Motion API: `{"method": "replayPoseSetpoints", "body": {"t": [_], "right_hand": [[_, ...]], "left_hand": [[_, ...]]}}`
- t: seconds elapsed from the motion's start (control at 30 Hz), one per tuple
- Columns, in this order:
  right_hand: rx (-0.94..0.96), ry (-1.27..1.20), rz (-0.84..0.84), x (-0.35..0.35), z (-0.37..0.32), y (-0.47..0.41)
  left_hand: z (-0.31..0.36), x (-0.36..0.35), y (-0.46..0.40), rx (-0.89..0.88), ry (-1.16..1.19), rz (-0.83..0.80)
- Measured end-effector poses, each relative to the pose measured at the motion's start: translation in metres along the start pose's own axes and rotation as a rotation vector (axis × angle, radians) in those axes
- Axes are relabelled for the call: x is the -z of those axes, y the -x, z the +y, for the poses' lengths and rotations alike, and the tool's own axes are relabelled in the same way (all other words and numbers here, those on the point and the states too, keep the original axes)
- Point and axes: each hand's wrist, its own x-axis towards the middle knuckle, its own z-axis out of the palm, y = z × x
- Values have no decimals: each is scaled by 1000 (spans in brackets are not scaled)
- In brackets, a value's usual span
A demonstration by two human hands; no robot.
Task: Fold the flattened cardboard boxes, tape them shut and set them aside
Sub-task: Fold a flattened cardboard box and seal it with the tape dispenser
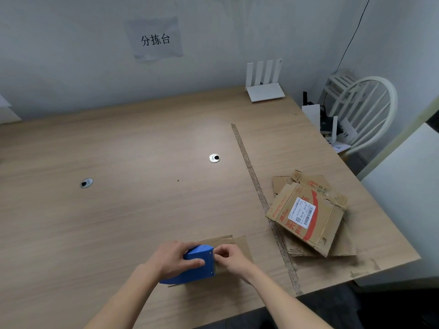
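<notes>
1. You are at a wooden table [118,210] pushed against a pale wall with a paper sign [155,39]; a white router [264,91] sits at the far edge and a white chair [365,110] stands off the right corner.
2. Your left hand [173,258] has its fingers curled around the blue tape dispenser [197,264], holding it steady near the front edge so the tape end faces your other hand.
3. Your right hand [231,257] has thumb and fingertips pinched together at the dispenser's mouth, probably picking at the tape end; the tape itself is too small to see.
4. A brown cardboard box [237,243] lies directly behind and under both hands, mostly hidden, likely kept close so the freed tape can go straight onto its seam.
5. A printed box with a shipping label [306,214] rests to the right on flattened cardboard [344,248], beyond a worn strip of tape [256,186] that runs across the tabletop.
</notes>
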Motion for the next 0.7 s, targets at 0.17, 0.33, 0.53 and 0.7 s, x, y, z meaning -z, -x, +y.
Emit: {"method": "replayPoseSetpoints", "body": {"t": [0.17,0.33,0.53,0.7], "right_hand": [[-36,-80,181,6,9,2],[-134,-106,356,48,43,9],[-184,-167,348,61,35,-4],[-206,-65,348,59,33,-14]], "left_hand": [[7,-4,-6,98,-38,26],[2,-6,-12,152,-154,-61],[4,-4,-16,165,-167,-36],[-2,-6,-11,161,-143,-26]]}}
